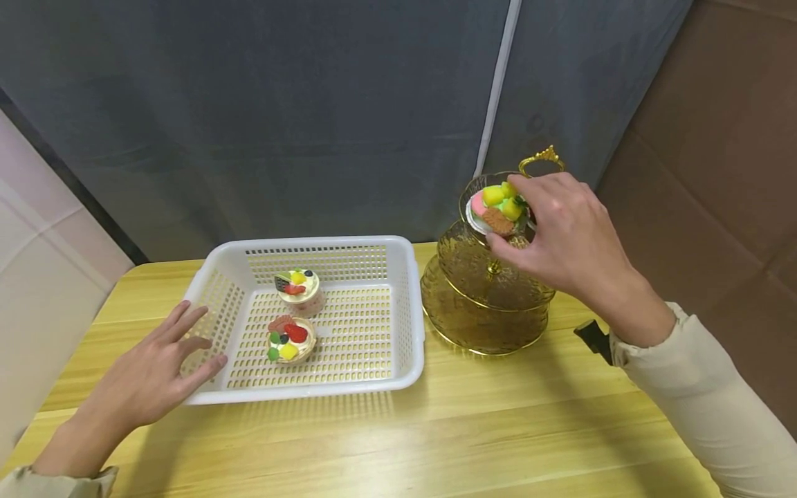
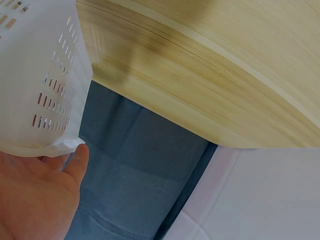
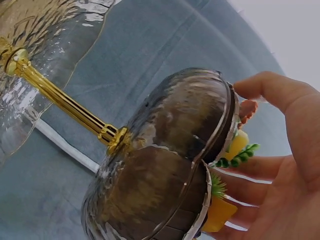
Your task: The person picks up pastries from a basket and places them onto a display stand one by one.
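Note:
My right hand (image 1: 569,232) holds a cupcake (image 1: 498,214) at the top tier of a three-tier glass cake stand (image 1: 479,332). Yellow fruit pieces, a pink round and a brown biscuit top the cupcake. The right wrist view shows a brown cup (image 3: 220,125) in the top dish, with the thumb of my right hand (image 3: 300,115) at its rim. Beside it in that dish sits a second cupcake (image 3: 160,195) with orange fruit. My left hand (image 1: 149,370), fingers spread, rests at the left rim of a white plastic basket (image 1: 405,277).
Inside the basket are a cupcake (image 1: 301,294) in a patterned cup and a fruit tart (image 1: 292,342) with a strawberry. The stand has a gold handle (image 1: 542,159). Basket and stand are on a wooden table (image 1: 386,449), with a grey curtain (image 1: 280,124) behind.

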